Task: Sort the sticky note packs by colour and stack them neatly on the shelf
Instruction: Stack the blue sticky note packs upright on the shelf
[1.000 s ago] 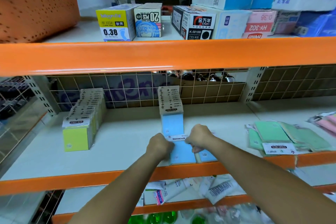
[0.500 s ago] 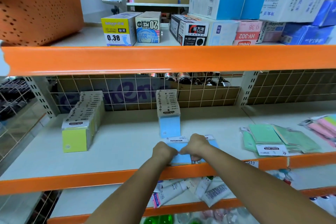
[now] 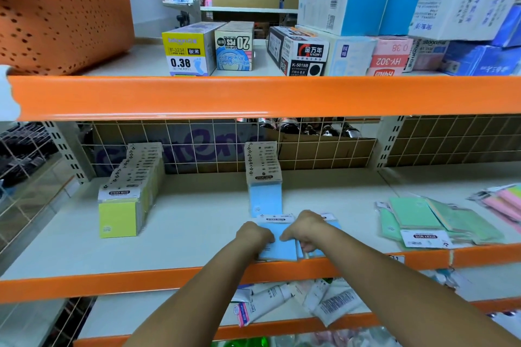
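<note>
The loose pale-blue paper sticky note packs [image 3: 277,245] lie flat at the front edge of the cream shelf [image 3: 183,234], before the upright blue row [image 3: 264,194]. Left hand [image 3: 253,235] and right hand [image 3: 306,229] curl their grip onto them. Better to square the edges first, then lift together.

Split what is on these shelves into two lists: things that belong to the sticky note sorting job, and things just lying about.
Part of the job:
- loose light blue sticky note packs gripped by the left hand and right hand
- upright blue pack row
- upright yellow pack row
- flat green packs
- pink packs

Lying about:
- orange perforated plastic basket
- cardboard pen refill boxes
- white tubes on the lower shelf
</note>
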`<state>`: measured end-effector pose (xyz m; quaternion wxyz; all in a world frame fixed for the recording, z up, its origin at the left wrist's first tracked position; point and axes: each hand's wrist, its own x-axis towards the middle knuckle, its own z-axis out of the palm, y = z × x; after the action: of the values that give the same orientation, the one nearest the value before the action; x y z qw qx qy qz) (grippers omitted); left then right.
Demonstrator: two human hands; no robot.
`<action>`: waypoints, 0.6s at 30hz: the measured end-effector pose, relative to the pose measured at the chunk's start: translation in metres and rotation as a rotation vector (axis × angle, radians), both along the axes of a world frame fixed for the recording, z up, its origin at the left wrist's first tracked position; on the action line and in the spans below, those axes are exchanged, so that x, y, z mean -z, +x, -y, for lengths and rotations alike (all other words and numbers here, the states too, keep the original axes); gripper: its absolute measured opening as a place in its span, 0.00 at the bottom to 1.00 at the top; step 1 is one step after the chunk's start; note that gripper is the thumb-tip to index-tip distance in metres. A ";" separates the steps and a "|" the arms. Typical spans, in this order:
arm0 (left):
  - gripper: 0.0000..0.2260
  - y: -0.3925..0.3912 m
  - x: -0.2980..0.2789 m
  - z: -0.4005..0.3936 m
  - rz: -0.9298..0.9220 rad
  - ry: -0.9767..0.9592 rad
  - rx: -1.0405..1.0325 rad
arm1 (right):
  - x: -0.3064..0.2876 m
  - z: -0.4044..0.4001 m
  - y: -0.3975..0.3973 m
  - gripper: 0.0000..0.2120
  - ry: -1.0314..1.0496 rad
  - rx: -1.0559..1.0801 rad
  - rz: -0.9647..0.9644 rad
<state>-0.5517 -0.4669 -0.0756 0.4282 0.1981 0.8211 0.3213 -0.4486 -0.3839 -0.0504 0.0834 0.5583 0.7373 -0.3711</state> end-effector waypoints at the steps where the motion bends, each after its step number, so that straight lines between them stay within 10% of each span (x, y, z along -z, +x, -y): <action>1: 0.16 0.000 -0.001 0.000 0.016 0.008 0.004 | -0.001 0.000 0.000 0.18 -0.015 0.007 -0.006; 18: 0.13 -0.022 -0.018 0.004 -0.070 0.182 0.108 | -0.008 -0.021 -0.008 0.17 0.061 -0.048 -0.165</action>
<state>-0.5741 -0.4712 -0.0578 0.3962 0.2911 0.7912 0.3637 -0.4570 -0.3633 -0.0425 0.0142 0.5102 0.7659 -0.3910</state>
